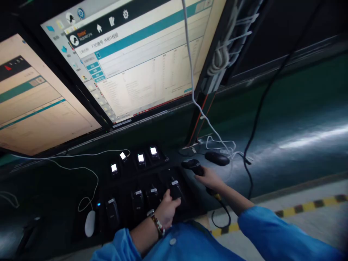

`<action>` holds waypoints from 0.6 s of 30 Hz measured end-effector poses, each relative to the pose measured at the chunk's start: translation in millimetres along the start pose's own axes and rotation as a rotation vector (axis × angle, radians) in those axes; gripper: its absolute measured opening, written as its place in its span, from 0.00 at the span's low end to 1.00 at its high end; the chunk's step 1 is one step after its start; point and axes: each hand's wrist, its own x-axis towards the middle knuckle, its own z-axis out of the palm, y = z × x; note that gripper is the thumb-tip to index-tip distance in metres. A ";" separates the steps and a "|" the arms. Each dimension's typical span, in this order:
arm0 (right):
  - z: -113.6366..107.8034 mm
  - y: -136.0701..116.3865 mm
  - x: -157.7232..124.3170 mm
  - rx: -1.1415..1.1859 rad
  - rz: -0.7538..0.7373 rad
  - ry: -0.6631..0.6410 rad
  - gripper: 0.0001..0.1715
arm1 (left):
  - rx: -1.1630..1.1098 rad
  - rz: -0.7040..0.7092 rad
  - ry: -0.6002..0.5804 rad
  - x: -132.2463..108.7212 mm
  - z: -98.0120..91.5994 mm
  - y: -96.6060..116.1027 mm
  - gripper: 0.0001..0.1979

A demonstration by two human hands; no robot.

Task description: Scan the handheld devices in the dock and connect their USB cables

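In the head view my right hand (212,179) is wrapped round the handle of a black handheld barcode scanner (194,166), its head turned left. My left hand (167,209), with a bracelet and a watch at the wrist, has thumb and forefinger apart. It lies at the near end of a black handheld device (175,184) with a white label; whether it touches the device I cannot tell. To the left, similar labelled black devices (153,194) lie in a dark tray. Behind them stand several small units with lit white screens (140,158).
Two monitors (152,83) stand at the back. A white mouse (90,223) lies at left, a black mouse (216,158) right of the scanner. White cables (191,69) and a black cable (258,108) hang down at right. Yellow-black tape (304,207) marks the floor.
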 end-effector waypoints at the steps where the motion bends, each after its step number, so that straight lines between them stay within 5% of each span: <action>1: -8.0 -1.5 -11.6 0.035 -0.005 -0.020 0.15 | 0.017 -0.004 0.020 6.1 7.8 -2.3 0.26; 6: -32.0 -18.0 -91.1 0.267 -0.099 -0.131 0.26 | 0.210 -0.068 0.083 34.1 19.5 -2.9 0.19; 9: -32.9 -29.7 -129.2 0.493 -0.132 -0.230 0.25 | 0.416 0.033 0.118 41.7 18.7 -6.8 0.11; 18: -30.9 -36.4 -150.6 0.601 -0.004 -0.136 0.26 | 0.698 0.363 0.159 34.3 11.8 -29.8 0.10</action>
